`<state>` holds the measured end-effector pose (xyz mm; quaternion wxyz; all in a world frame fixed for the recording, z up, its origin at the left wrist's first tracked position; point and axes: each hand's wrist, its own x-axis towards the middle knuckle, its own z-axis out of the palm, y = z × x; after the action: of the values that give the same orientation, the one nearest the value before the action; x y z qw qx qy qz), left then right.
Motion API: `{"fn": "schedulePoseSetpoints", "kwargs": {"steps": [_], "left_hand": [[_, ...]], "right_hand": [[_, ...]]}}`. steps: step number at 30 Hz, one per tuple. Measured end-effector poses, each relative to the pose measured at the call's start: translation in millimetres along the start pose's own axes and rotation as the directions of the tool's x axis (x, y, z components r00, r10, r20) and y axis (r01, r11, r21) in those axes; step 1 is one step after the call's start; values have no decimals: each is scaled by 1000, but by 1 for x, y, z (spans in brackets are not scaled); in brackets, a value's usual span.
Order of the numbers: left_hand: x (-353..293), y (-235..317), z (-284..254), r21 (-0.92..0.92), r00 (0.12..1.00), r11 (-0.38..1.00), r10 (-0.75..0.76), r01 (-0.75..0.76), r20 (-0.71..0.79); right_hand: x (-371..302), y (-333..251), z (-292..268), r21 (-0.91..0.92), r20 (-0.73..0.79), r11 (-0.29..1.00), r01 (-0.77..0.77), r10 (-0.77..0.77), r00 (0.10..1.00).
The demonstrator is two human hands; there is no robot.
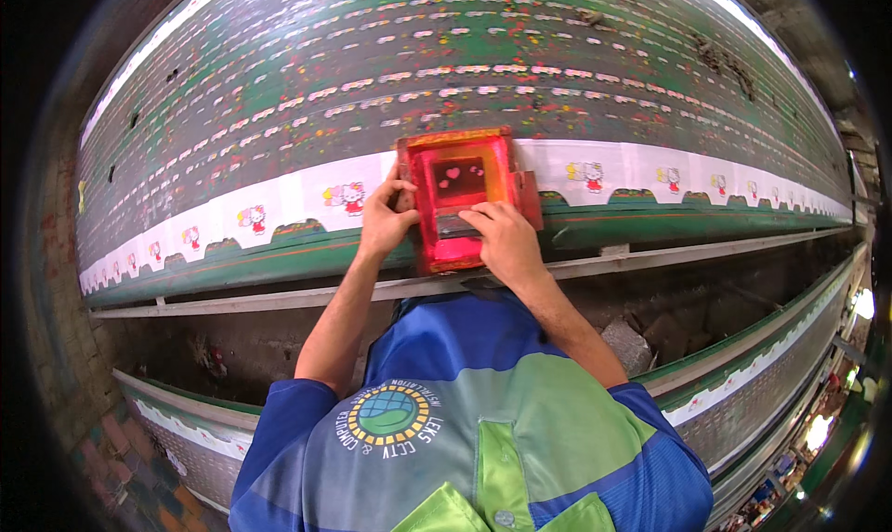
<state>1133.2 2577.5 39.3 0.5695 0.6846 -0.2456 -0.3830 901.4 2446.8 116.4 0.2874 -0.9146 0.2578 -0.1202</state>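
Note:
A small screen-printing frame point(414, 160) with red and orange stained edges lies over the white strip of cut cloth point(548, 156). Its mesh carries small pink heart shapes, and bright pink-red ink point(452, 251) covers its lower end. My left hand point(386, 218) is closed around the frame's left edge. Inside the frame, my right hand point(506, 242) pinches a dark squeegee point(452, 223) that lies crosswise against the mesh. Printed cartoon cat figures with yellow shapes point(346, 197) repeat along the cloth on both sides of the frame.
The long printing table point(325, 132) is marked with paint spots and rows of pale patches. A metal rail point(688, 253) runs along its near edge. Behind me is another table point(743, 411) with similar cloth. A crumpled wrapped bundle point(624, 346) sits in the gap between.

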Motion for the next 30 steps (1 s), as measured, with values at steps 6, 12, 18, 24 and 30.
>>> {"fn": "schedulePoseSetpoints", "kwargs": {"steps": [6,12,18,24,30], "left_hand": [[1,31,87,-33,984,984,176,-177,-27],[17,30,219,134,979,970,205,-202,-7],[23,30,253,77,999,997,0,-3,43],[23,40,255,115,994,988,-107,102,39],[17,36,251,-27,995,996,-81,83,55]], "right_hand": [[-18,58,-57,9,-68,999,31,-31,997],[-54,157,-126,-35,-48,999,-19,17,999],[-72,188,-140,-32,-40,999,-30,29,999],[-70,193,-141,-29,-37,999,-13,12,999],[-58,198,-159,38,170,999,-25,18,985]]}}
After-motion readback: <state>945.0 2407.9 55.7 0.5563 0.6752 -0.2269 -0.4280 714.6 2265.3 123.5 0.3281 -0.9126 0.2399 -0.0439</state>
